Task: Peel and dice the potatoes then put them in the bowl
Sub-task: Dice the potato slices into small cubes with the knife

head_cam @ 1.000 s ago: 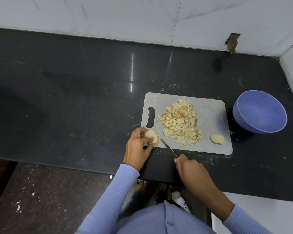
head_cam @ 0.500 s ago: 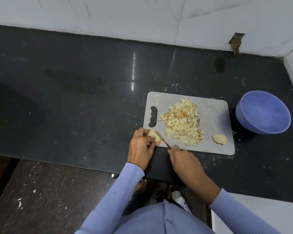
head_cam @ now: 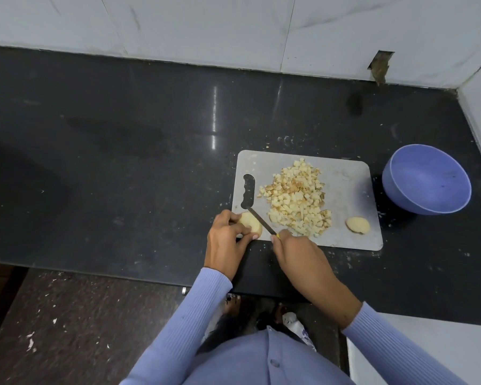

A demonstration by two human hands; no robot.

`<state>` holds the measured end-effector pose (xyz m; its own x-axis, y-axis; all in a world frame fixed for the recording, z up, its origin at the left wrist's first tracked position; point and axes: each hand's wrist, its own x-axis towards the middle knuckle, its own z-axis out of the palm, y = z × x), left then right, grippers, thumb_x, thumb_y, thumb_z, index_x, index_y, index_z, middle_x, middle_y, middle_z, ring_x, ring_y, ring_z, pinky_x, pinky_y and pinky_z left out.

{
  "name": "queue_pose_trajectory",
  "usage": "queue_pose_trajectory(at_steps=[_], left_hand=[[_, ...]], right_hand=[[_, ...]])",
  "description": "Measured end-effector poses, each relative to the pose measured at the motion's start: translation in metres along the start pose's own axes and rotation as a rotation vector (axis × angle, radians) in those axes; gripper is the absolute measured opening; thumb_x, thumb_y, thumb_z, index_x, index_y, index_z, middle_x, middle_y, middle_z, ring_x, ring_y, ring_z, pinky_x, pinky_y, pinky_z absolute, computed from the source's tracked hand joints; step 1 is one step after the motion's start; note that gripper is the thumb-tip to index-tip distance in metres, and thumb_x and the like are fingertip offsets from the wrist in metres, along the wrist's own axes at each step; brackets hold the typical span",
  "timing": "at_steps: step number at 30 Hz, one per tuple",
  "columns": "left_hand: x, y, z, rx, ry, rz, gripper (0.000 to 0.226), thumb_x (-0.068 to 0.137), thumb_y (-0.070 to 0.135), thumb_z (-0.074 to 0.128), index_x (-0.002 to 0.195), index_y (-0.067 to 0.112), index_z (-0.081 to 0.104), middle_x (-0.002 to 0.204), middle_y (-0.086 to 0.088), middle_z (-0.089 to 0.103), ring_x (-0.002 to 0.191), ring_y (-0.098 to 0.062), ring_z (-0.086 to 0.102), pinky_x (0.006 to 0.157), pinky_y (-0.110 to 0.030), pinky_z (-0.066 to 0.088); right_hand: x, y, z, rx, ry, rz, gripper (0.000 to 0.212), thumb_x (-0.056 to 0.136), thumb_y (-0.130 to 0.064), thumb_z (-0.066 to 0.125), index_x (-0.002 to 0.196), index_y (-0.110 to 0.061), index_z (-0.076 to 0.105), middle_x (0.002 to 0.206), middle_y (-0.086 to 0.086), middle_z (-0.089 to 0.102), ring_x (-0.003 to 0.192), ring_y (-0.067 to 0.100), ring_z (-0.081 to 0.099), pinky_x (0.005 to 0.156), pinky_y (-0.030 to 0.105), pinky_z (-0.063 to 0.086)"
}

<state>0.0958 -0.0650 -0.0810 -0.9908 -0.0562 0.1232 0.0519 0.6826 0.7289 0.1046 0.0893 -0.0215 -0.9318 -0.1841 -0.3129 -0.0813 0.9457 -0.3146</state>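
Black stone table (head_cam: 122, 162) carries a cutting board (head_cam: 353, 190) heaped with diced potato (head_cam: 295, 201); the blue bowl (head_cam: 428, 179) sits empty. Left hand (head_cam: 225, 243) grips a peeled potato piece (head_cam: 250, 222), right hand (head_cam: 297, 251) grips the knife (head_cam: 261, 220) against it; another piece (head_cam: 358, 225) waits uncut.

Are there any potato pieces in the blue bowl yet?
No, the blue bowl looks empty inside, and the diced potato is all heaped on the cutting board beside it.

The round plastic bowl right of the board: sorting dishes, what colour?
The round plastic bowl is periwinkle blue, in the head view.

Glossy black stone counter (head_cam: 122, 151), matt plastic bowl (head_cam: 428, 179).
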Motion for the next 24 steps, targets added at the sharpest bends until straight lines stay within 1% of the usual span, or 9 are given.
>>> queue_pose_trajectory(at_steps=[3,5,8,11,13,15,17,22,24], left_hand=[[0.0,0.0,-0.001,-0.011,0.006,-0.007,0.015,0.068,0.011,0.084,0.077,0.002,0.076,0.091,-0.005,0.058,0.087,-0.016,0.056,0.072,-0.003,0.039],[0.0,0.001,0.0,-0.016,0.002,-0.008,0.015,0.068,0.011,0.084,0.077,0.003,0.076,0.091,-0.005,0.059,0.088,-0.017,0.057,0.074,-0.006,0.041],[0.0,0.003,0.0,-0.004,0.004,-0.004,0.015,0.068,0.011,0.084,0.076,0.002,0.076,0.091,-0.006,0.06,0.088,-0.019,0.058,0.073,-0.018,0.045],[0.001,0.004,-0.001,-0.001,0.005,-0.001,0.014,0.069,0.01,0.084,0.076,0.001,0.075,0.09,-0.007,0.059,0.088,-0.019,0.058,0.072,-0.009,0.04],[0.0,0.003,-0.001,-0.004,-0.001,-0.004,0.014,0.07,0.01,0.083,0.077,0.001,0.075,0.092,-0.007,0.059,0.09,-0.019,0.057,0.073,-0.005,0.037],[0.0,0.003,-0.002,-0.019,-0.005,-0.013,0.014,0.071,0.011,0.082,0.08,0.001,0.076,0.095,-0.006,0.058,0.092,-0.018,0.056,0.073,-0.003,0.038],[-0.001,0.002,-0.002,-0.046,-0.009,-0.033,0.015,0.072,0.012,0.082,0.082,0.002,0.076,0.097,-0.004,0.056,0.093,-0.016,0.055,0.075,-0.002,0.04],[-0.003,0.001,-0.005,-0.069,0.0,-0.043,0.016,0.072,0.009,0.081,0.085,0.003,0.076,0.095,-0.002,0.058,0.088,-0.018,0.059,0.081,-0.022,0.052],[-0.003,0.002,-0.005,-0.065,0.01,-0.041,0.015,0.071,0.005,0.082,0.083,0.002,0.075,0.092,-0.003,0.059,0.085,-0.018,0.06,0.079,-0.016,0.05]], right_hand=[[0.012,-0.006,0.007,-0.015,-0.006,-0.028,0.036,0.103,-0.035,0.025,0.106,-0.008,0.05,0.091,0.011,0.062,0.083,0.029,0.059,0.061,0.031,0.033],[0.012,-0.006,0.011,-0.024,-0.035,-0.024,0.036,0.104,-0.035,0.025,0.106,-0.008,0.048,0.092,0.013,0.062,0.086,0.032,0.059,0.061,0.032,0.033],[0.0,0.001,0.011,-0.063,-0.099,0.017,0.033,0.104,-0.036,0.024,0.101,-0.01,0.044,0.095,0.012,0.062,0.089,0.033,0.06,0.062,0.033,0.034],[-0.022,0.011,0.009,-0.149,-0.144,0.049,0.033,0.104,-0.036,0.022,0.107,-0.011,0.044,0.098,0.008,0.062,0.092,0.029,0.061,0.064,0.032,0.034],[-0.033,0.019,0.005,-0.157,-0.164,0.055,0.029,0.104,-0.036,0.022,0.1,-0.014,0.041,0.087,0.003,0.058,0.088,0.027,0.061,0.064,0.031,0.034],[-0.038,0.023,-0.004,-0.116,-0.174,0.059,0.028,0.104,-0.037,0.024,0.092,-0.016,0.039,0.073,-0.002,0.046,0.08,0.025,0.057,0.064,0.03,0.034],[-0.035,0.022,-0.014,-0.059,-0.144,0.065,0.029,0.103,-0.037,0.027,0.088,-0.017,0.041,0.072,-0.002,0.044,0.08,0.024,0.057,0.064,0.031,0.037],[-0.008,-0.001,-0.014,-0.008,-0.043,0.013,0.037,0.103,-0.037,0.027,0.097,-0.012,0.053,0.081,0.005,0.056,0.08,0.025,0.058,0.064,0.031,0.037],[0.005,-0.01,-0.007,0.001,-0.049,-0.004,0.038,0.103,-0.036,0.027,0.103,-0.009,0.054,0.09,0.01,0.06,0.085,0.028,0.058,0.065,0.031,0.036]])
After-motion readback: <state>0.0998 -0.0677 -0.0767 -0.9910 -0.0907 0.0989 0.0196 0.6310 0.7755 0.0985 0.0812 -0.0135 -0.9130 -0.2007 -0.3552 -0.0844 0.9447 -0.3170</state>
